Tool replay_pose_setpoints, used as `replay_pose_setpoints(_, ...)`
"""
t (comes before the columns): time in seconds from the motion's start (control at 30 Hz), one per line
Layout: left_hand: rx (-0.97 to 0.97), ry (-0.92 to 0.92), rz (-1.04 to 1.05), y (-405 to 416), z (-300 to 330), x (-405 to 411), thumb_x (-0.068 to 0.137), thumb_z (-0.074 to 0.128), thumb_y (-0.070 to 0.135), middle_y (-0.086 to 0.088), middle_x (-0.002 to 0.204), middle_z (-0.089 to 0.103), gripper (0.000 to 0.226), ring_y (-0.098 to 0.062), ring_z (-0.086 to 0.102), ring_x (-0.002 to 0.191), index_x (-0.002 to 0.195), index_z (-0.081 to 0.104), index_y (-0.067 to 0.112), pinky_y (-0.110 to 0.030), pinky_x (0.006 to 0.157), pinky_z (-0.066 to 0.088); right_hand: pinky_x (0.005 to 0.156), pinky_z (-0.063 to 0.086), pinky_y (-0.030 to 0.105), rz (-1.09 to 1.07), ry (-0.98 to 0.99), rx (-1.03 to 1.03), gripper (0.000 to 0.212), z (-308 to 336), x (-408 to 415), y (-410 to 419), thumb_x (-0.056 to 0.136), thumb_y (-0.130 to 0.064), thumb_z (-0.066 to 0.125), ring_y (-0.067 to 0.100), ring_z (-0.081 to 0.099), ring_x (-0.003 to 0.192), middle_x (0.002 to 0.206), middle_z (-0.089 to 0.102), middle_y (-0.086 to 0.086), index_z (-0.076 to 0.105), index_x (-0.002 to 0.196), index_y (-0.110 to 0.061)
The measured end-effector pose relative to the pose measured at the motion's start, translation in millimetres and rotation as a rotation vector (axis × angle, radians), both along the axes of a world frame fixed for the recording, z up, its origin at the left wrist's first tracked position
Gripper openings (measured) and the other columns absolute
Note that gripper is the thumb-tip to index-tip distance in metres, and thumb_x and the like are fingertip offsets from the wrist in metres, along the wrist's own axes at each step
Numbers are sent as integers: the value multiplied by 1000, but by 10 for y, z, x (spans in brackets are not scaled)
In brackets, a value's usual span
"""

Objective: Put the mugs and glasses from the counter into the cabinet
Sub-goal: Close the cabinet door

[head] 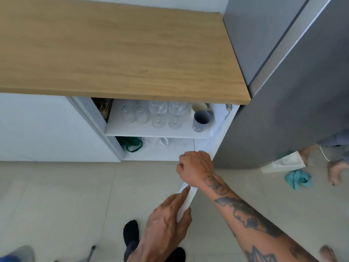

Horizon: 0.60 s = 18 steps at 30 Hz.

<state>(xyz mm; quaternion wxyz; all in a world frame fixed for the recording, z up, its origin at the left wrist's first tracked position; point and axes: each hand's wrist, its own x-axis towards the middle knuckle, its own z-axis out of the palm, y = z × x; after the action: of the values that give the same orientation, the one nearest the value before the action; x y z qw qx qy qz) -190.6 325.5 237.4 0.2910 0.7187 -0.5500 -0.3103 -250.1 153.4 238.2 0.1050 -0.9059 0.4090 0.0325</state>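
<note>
The wooden counter point(120, 53) carries no mugs or glasses. Below it the cabinet stands open. On its white shelf point(151, 133) stand two clear tumblers point(129, 115), two wine glasses point(158, 111), a grey mug point(201, 120) and, behind that, a cream mug point(199, 106). The white cabinet door point(187, 197) swings out toward me and I see it edge-on. My right hand point(196, 167) is curled over the door's top edge. Lower down, my left hand point(168, 225) pinches the same edge between thumb and fingers.
A tall grey fridge point(283, 91) stands right of the cabinet, close to the door's hinge side. A green bag point(132, 145) and a white bag point(156, 141) lie on the cabinet's bottom. A teal cloth point(298, 179) and another person's foot point(334, 173) are on the floor at right.
</note>
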Motion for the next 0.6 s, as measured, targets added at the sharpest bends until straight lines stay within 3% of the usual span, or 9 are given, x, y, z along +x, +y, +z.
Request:
replay_pose_setpoints(0.2, -68, -194, 17, -89, -25, 527, 94, 47, 30, 15, 100, 65, 35, -15, 61, 84, 128, 50, 40, -28, 60, 46, 81, 36, 34, -197, -169, 29, 31, -24, 514, 256, 94, -31, 41, 21, 56, 73, 76, 65, -3, 54, 69, -17)
replay_pose_setpoints(0.33, -145, -324, -32, -215, -68, 983, 94, 53, 31, 13, 96, 70, 31, -14, 65, 77, 125, 54, 32, -27, 56, 49, 87, 40, 36, -101, -205, 33, 33, 49, 698, 262, 99, -28, 32, 17, 44, 72, 73, 50, -7, 44, 70, -20)
replay_pose_setpoints(0.43, -176, -348, -43, -355, -54, 1291, 94, 52, 40, 11, 93, 71, 25, -14, 67, 73, 118, 51, 30, -25, 56, 49, 104, 37, 37, 40, -184, -7, 36, 44, 698, 296, 102, -32, 23, 16, 51, 96, 99, 56, -6, 56, 94, -21)
replay_pose_setpoints(0.5, -181, -383, -92, -467, -64, 1462, 97, 45, 44, 9, 101, 69, 27, -15, 67, 79, 119, 50, 30, -25, 63, 54, 119, 24, 33, -29, -220, 33, 46, 49, 688, 306, 102, -43, 20, 21, 41, 133, 135, 50, -6, 56, 120, -21)
replay_pose_setpoints(0.57, -195, -439, -153, -573, -54, 1643, 98, 40, 45, 6, 104, 66, 28, -17, 65, 85, 118, 52, 29, -28, 72, 55, 116, 22, 29, -104, -257, 33, 51, 83, 690, 296, 99, -48, 27, 21, 23, 147, 152, 36, -7, 51, 134, -19)
replay_pose_setpoints(0.6, -218, -471, -174, -620, -46, 1737, 97, 44, 45, 5, 100, 65, 25, -17, 63, 84, 113, 55, 28, -29, 71, 54, 115, 26, 29, -103, -263, -5, 53, 103, 690, 277, 100, -48, 29, 20, 26, 146, 154, 35, -4, 52, 135, -16)
